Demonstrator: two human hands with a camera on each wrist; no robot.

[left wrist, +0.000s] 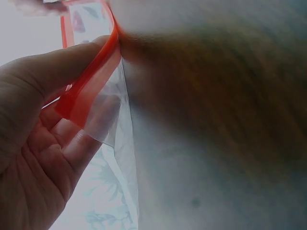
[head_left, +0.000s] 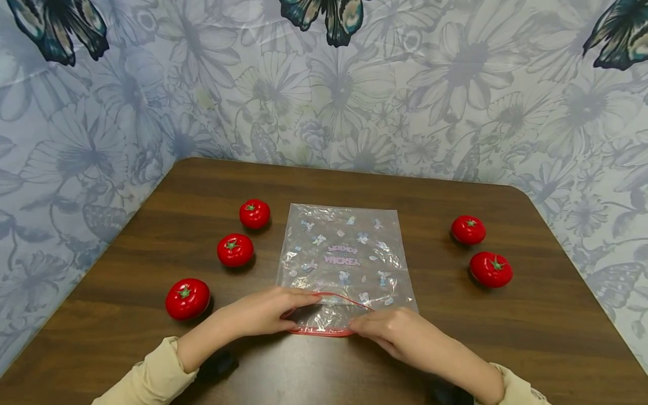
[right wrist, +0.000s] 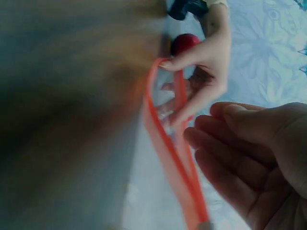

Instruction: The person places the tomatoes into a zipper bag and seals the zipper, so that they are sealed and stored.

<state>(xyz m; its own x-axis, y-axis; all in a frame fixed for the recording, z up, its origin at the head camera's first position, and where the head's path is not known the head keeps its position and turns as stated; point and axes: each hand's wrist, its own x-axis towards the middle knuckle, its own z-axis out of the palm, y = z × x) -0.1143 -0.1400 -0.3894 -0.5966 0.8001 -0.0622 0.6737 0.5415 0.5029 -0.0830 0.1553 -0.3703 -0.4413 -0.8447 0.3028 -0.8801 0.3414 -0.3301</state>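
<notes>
A clear plastic zip bag (head_left: 349,247) with small printed figures and pink lettering lies flat on the table, its red-edged mouth toward me. The mouth stands apart as a loop, its red strip (right wrist: 165,136) bowed between the two hands. My left hand (head_left: 273,312) holds the left end of the mouth, thumb at the near rim; some fingers show through the plastic in the left wrist view. My right hand (head_left: 392,332) is at the right end of the mouth. Its fingers (right wrist: 230,158) are loosely bent beside the strip, fingertips at the rim, with no clear pinch.
Left of the bag sit three red tomatoes, one far (head_left: 255,214), one in the middle (head_left: 235,250) and one near (head_left: 188,298). To its right are two more, a farther (head_left: 468,230) and a nearer (head_left: 491,269). The brown wooden table (head_left: 354,180) meets a flower-patterned cloth backdrop (head_left: 339,101).
</notes>
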